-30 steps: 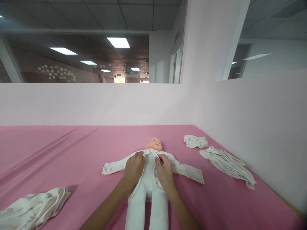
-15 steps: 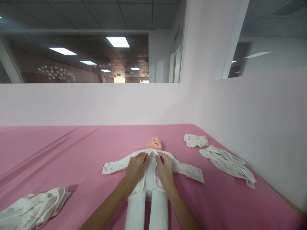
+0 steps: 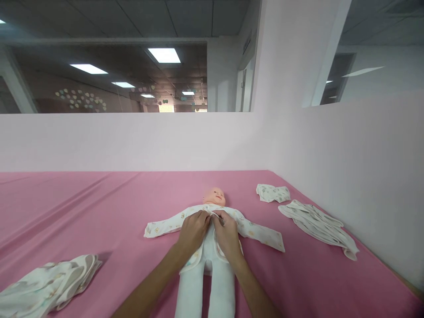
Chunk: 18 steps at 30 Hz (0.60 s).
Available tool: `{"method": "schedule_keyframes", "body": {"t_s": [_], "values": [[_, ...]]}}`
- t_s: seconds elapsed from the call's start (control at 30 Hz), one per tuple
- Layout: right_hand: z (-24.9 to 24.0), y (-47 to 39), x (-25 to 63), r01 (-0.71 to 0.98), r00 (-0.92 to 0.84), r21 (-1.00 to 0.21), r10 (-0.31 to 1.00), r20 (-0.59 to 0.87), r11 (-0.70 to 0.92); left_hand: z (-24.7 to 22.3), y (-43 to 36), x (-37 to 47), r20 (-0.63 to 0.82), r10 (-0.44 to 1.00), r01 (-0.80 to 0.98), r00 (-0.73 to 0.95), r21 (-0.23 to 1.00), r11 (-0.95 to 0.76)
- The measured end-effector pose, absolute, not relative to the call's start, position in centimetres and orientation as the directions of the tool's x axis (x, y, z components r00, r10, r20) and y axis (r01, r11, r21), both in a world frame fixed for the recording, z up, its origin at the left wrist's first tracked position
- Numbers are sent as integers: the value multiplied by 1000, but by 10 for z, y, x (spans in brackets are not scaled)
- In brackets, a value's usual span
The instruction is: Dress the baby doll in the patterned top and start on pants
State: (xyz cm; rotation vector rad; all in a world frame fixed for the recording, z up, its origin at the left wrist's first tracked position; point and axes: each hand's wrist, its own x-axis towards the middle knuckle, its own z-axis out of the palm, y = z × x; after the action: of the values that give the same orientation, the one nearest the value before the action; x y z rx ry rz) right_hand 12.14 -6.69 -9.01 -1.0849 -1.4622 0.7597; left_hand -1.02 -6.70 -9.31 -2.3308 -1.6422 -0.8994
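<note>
Doll (image 3: 208, 254), supine beneath left hand (image 3: 194, 229) and right hand (image 3: 227, 232), both pinching the patterned jacket (image 3: 243, 222) by its front edges, the doorway sign (image 3: 247, 44) illegible.

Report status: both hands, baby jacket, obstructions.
Left hand and right hand pinching front edges of printed baby jacket. Jacket on doll, front parted below hands. Nothing visibly in the way; folded printed clothing apart at left.

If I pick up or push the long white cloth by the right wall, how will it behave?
The long white cloth will probably hang floppy, since it lies in loose folds. It looks thin, so it's likely light. Lying flat, it seems unlikely to roll; pushed across the pink surface, it might bunch up.
</note>
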Motion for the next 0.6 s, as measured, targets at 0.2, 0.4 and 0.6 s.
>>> {"method": "schedule_keyframes", "body": {"t_s": [0.2, 0.4, 0.6], "values": [[-93, -68, 121, 279, 33, -881, 914, 405, 381, -93, -67, -11, 551, 802, 900, 229, 193, -390], [-94, -73, 120, 387, 9, -823, 890, 455, 417, -96, -64, -11, 548, 808, 891, 216, 227, -392], [-95, -72, 120, 445, -26, -763, 859, 512, 469, -86, -66, -11, 469, 873, 755, 136, 522, -398]]}}
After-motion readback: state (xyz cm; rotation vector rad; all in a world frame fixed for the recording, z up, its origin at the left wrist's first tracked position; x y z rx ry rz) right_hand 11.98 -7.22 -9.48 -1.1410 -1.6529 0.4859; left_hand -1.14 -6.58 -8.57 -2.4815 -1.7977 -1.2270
